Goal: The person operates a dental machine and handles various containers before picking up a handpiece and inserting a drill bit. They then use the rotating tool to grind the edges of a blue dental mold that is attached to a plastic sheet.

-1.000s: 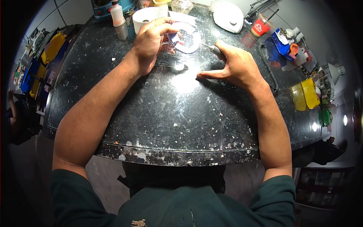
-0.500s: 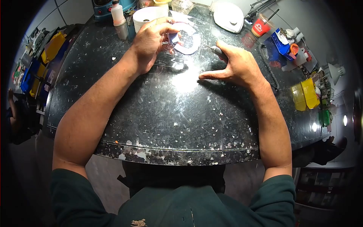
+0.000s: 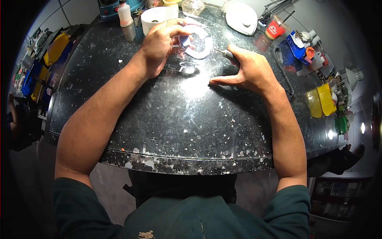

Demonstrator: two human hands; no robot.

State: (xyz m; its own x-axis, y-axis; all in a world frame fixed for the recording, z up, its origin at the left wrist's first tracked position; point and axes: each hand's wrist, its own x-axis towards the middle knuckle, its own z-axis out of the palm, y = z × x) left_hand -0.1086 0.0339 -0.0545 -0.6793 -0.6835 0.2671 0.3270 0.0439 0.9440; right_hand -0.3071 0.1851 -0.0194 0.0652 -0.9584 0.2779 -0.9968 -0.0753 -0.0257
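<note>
At the far middle of the bench, my left hand (image 3: 158, 46) is closed on a clear, shiny piece with a pale ring (image 3: 203, 51) on it. A small bluish-violet patch (image 3: 184, 41) shows beside its fingertips. My right hand (image 3: 254, 71) grips a slim grey rotary tool handpiece (image 3: 228, 54) between thumb side and fingers, and its thin tip points left, close to the ring's right edge. The right thumb stretches out toward the bench, and the other right fingers are mostly hidden. Bright glare lies on the bench between both hands.
Behind my left hand stand a white tub (image 3: 153, 16) and a squeeze bottle (image 3: 124, 15). A white rounded device (image 3: 241, 19) and a red drink cup (image 3: 274, 28) sit at the back right. A coiled cord (image 3: 283, 71), blue bin (image 3: 296, 47) and yellow bins (image 3: 321, 99) line the right side.
The clear piece with the pale ring has shifted very slightly to the right, nearer the handpiece tip. Both hands keep their hold and nearly the same place.
</note>
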